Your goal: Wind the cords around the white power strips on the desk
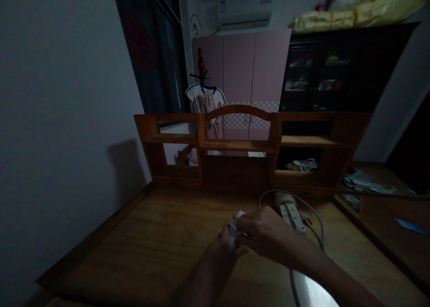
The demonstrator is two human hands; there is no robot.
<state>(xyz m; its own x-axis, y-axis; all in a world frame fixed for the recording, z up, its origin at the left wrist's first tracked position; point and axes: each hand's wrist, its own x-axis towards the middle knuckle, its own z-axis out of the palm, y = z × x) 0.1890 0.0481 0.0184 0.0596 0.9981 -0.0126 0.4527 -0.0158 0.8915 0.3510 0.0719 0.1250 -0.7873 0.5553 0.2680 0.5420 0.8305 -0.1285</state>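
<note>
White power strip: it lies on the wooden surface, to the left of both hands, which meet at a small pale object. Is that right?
No: the head view shows the white power strip to the right of the left hand and the right hand. It does lie on the wooden surface, and the hands meet at a small pale object.

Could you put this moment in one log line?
left fingers: on small pale item | right fingers: on same item | item: blurred | power strip: on wooden tabletop
</note>
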